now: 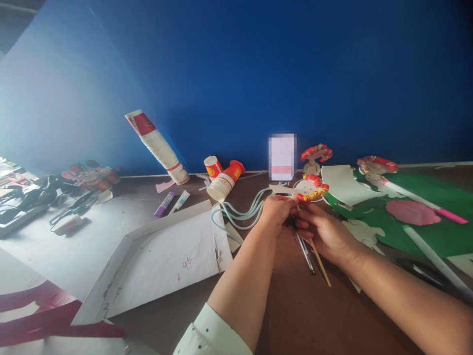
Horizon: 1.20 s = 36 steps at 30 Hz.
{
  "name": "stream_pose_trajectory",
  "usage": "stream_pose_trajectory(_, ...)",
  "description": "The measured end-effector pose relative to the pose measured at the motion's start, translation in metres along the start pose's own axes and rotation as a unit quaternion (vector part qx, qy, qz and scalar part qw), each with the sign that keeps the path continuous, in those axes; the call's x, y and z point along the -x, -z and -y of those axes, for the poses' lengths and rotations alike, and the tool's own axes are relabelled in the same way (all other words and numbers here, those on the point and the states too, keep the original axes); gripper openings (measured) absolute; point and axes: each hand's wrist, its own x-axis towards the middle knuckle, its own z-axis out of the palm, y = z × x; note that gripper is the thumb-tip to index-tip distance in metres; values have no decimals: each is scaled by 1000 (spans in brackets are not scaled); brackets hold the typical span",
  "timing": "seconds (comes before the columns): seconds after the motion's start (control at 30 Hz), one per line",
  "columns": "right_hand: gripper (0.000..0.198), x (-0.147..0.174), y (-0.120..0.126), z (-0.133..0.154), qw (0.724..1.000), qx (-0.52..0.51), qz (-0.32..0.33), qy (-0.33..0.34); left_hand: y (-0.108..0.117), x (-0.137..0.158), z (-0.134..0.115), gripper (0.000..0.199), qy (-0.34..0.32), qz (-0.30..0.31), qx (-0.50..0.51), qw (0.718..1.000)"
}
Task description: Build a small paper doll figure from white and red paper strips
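Near the middle of the head view, my left hand (pixel 278 211) is closed, pinching the lower side of a paper cut-out figure (pixel 305 187). The figure has a drawn face and a red and yellow rim of hair, and its pale body points left. My right hand (pixel 325 230) is closed too, its fingers round a thin wooden stick (pixel 320 262) that slants down to the right. Whether the stick is fixed to the figure is hidden by my fingers. A dark pen (pixel 306 254) lies just beneath my hands.
Left of my arms lies a white cardboard box lid (pixel 162 261), with a pale cable (pixel 244 215) beside it. Paper cups (pixel 223 182), a tall leaning cup stack (pixel 162 150) and glue sticks (pixel 164 204) are behind. Green paper (pixel 406 197), similar figures (pixel 377 166) and markers (pixel 424 198) are at right.
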Motion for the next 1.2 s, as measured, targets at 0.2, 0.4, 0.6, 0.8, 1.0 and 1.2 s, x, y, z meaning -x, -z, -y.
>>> stream_pose_trajectory(0.2, 25, -1, 3, -2, 1000, 0, 11, 4, -2, -4, 4, 31, -10, 10, -7, 1000)
stream_pose_trajectory(0.4, 23, -2, 3, -1, 1000, 9, 10, 3, -5, -3, 3, 28, -10, 1, -9, 1000)
stream_pose_trajectory(0.6, 24, -2, 4, 1, 1000, -8, 10, -2, -5, -4, 4, 25, -9, -10, -20, 1000)
stream_pose_trajectory(0.8, 27, -2, 6, 3, 996, -79, 6, -37, -7, -1, 3, 28, -11, -1, -11, 1000)
stream_pose_trajectory(1.0, 30, -6, 9, 2, 992, -115, 4, -54, -7, -2, 5, 28, -22, 5, -12, 1000)
stream_pose_trajectory(1.2, 34, -7, 9, 2, 989, -142, 3, -51, -7, -5, 8, 34, -25, 17, 3, 1000)
